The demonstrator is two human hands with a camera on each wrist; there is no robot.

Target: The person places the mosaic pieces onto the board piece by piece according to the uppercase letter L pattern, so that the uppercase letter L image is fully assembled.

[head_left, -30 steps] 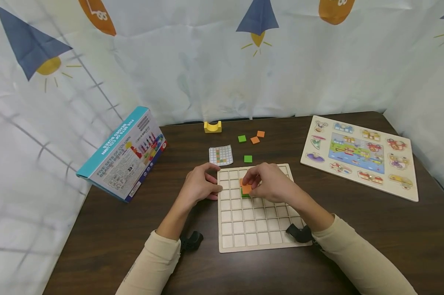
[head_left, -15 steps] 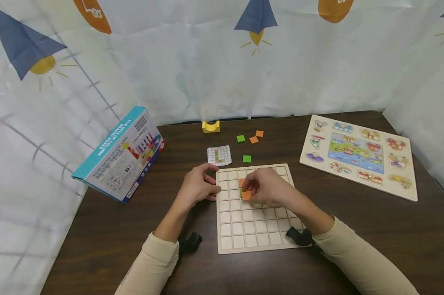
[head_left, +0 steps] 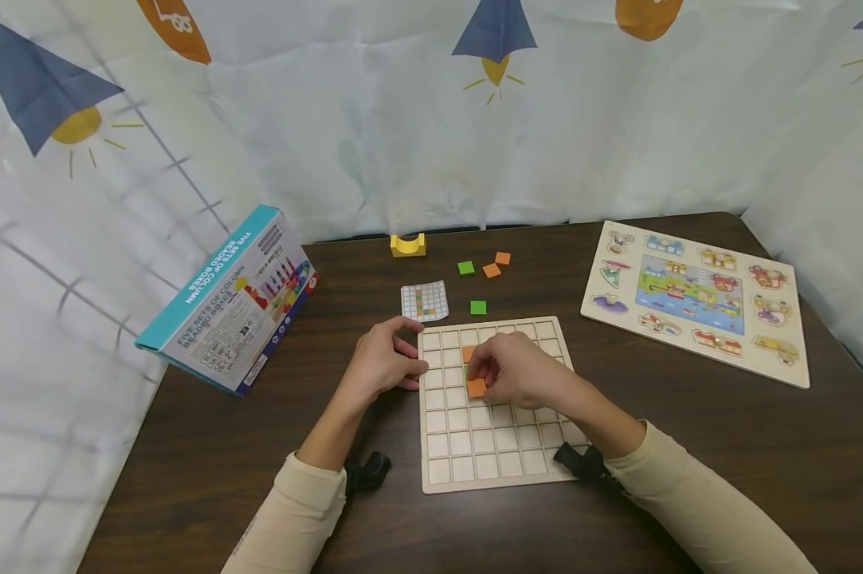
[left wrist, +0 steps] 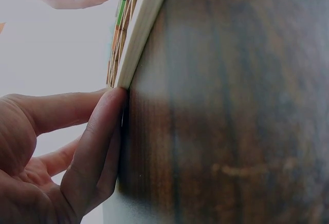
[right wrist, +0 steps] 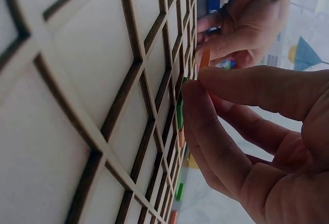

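Observation:
My right hand (head_left: 520,371) pinches an orange square tile (head_left: 476,388) between thumb and fingertips, close over the wooden grid board (head_left: 463,469). In the right wrist view the tile (right wrist: 205,58) stands on edge beyond the grid's raised lines. Another orange tile (head_left: 468,353) lies in a cell farther back on the board. Between the two, a green tile (right wrist: 179,112) sits in the grid, mostly covered by the hand in the head view. My left hand (head_left: 384,359) holds the board's left edge, thumb and finger meeting at its rim (left wrist: 134,54).
Behind the board lie a small printed pattern card (head_left: 424,301), a loose green tile (head_left: 478,308), another green tile (head_left: 466,269) and two orange tiles (head_left: 492,271). A yellow arched block (head_left: 408,246) stands farther back. A picture puzzle (head_left: 692,299) lies right, a cardboard box (head_left: 233,299) left.
My right hand has drawn the orange tile slightly toward me, from over the green tile to the near side of it. The left hand keeps its hold on the board's edge.

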